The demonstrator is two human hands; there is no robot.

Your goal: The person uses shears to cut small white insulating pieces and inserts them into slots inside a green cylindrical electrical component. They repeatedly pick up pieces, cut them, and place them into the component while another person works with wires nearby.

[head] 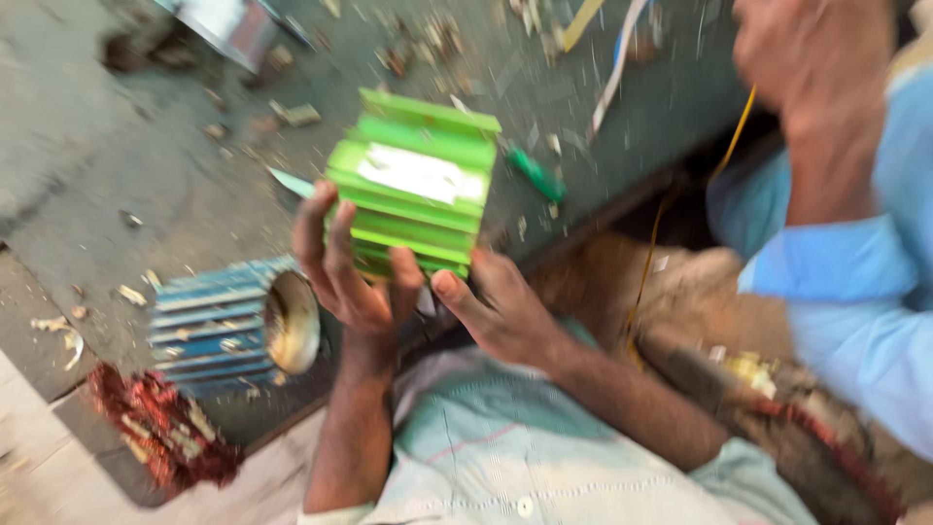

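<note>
A green finned motor housing [413,194], blocky and ribbed along its sides, is held up off the grey work surface and tilted, its upper end leaning away to the right. A pale rectangular plate sits on the face turned toward the camera, its marks too blurred to make out. The housing's lower edge rests against the fingers of the left hand [350,272] and the right hand [496,306], which cup it from beneath.
</note>
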